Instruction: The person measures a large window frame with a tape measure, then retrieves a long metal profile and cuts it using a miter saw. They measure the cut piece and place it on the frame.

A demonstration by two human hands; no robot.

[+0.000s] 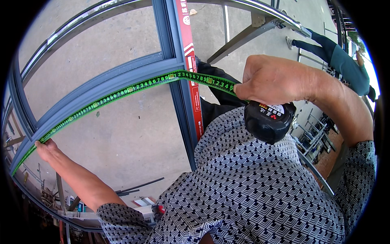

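Note:
A green tape measure blade [130, 89] with black markings runs along a blue-grey metal frame bar [118, 83], bends past a crossing bar, and reaches the black tape case [264, 124]. My left hand [47, 149], at the far left, pinches the blade against the bar, though its fingers are partly hidden. Beyond it the blade continues to the left rim. My right hand [270, 81] is closed at the case, its thumb on the blade where it emerges. The crossing bar [164, 30] bears a red printed strip [189, 38] along its side.
Around the blue-grey frame lies a concrete floor [118, 138]. A metal stand leg [237, 42] slants at the top right. Another person [345, 61] in a teal top stands at the far right. Metal pieces and racks [315, 142] lie at the right.

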